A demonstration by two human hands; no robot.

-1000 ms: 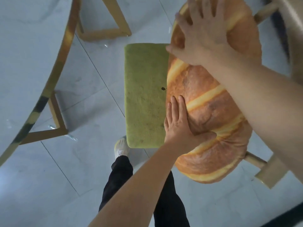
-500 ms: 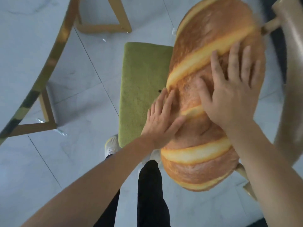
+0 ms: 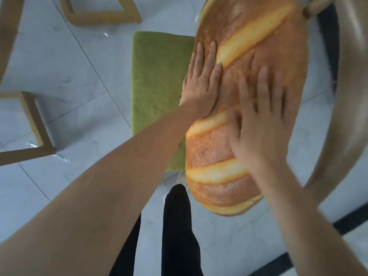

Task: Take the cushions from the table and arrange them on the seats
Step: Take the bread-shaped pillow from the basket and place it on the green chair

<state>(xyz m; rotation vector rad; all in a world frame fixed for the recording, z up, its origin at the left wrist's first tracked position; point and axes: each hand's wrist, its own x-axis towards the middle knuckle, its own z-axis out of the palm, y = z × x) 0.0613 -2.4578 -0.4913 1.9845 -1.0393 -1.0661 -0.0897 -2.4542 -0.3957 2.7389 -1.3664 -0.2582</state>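
Observation:
A large bread-shaped cushion (image 3: 251, 36), orange-brown with pale yellow stripes, lies lengthwise on the green padded seat (image 3: 159, 86) of a chair. It covers the seat's right part and overhangs its near edge. My left hand (image 3: 201, 84) rests flat, fingers together, on the cushion's left side. My right hand (image 3: 260, 120) lies flat on the middle of the cushion with fingers spread, and it is blurred. Neither hand grips anything.
The chair's curved wooden backrest (image 3: 346, 96) rises at the right. A gold-edged table (image 3: 8, 26) and its gold frame legs (image 3: 31, 124) stand at the left on grey floor tiles. My black trouser legs (image 3: 177, 226) are below the seat.
My right hand slid from the cushion's far end toward its middle. My left hand moved up along the cushion's left side. The cushion shifted slightly on the seat.

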